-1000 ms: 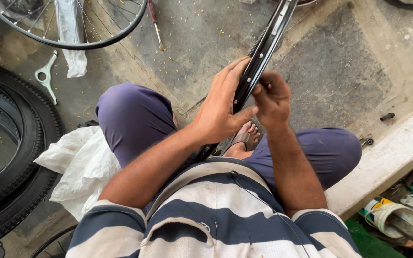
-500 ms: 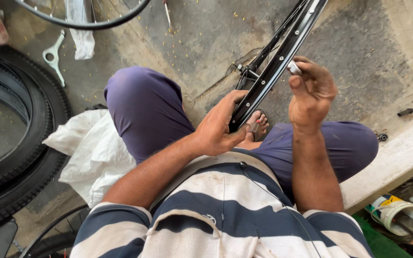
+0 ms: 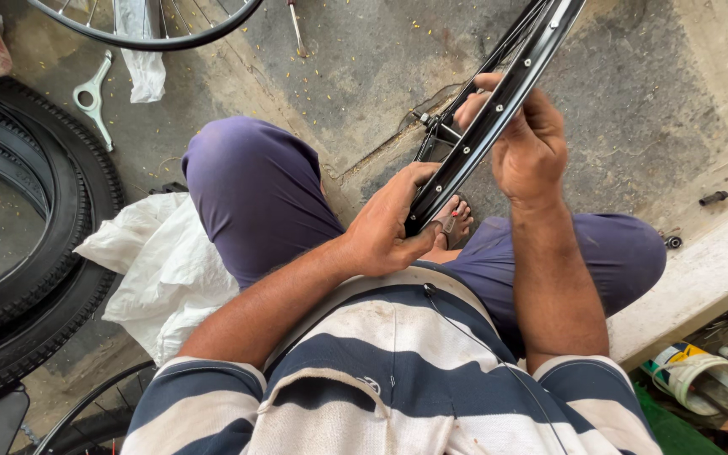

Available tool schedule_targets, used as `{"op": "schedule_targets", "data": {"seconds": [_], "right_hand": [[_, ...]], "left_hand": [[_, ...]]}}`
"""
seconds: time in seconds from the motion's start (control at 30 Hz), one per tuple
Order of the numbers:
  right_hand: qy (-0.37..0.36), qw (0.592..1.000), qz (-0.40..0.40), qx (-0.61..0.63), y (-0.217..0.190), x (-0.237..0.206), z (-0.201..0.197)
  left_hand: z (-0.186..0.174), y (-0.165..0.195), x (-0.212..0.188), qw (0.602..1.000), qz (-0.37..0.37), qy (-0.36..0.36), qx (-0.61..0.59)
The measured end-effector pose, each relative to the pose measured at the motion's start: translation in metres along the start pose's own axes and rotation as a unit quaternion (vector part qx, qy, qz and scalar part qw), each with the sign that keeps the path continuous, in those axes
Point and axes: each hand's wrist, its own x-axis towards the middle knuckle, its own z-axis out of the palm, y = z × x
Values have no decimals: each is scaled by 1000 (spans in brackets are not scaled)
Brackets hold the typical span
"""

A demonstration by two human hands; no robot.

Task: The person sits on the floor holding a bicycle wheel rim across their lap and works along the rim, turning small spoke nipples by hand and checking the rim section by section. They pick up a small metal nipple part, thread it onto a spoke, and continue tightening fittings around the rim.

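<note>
Rim: black wheel rim, centre, tilted, above lap.
L hand: fingers wrapped round rim's near end.
R hand: clasped on rim farther up.
Tyre: far left, floor.

Right hand off open-air pinch beside rim, now wrapped round it, fingers over top edge. I see left hand slid lower vs 1 s ago, thumb now pressing rim's bottom end near foot. Rim swung steeper, upper part out of view top-right.
</note>
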Motion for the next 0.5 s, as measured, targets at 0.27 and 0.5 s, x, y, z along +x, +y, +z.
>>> {"op": "schedule_targets", "data": {"seconds": [0.27, 0.5], "right_hand": [[7, 998, -21, 62, 0, 1, 9], [-18, 991, 74, 114, -2, 8, -7]], "left_hand": [[-3, 4, 3, 1000, -20, 3, -3], [-2, 2, 3, 999, -54, -5, -5]]}}
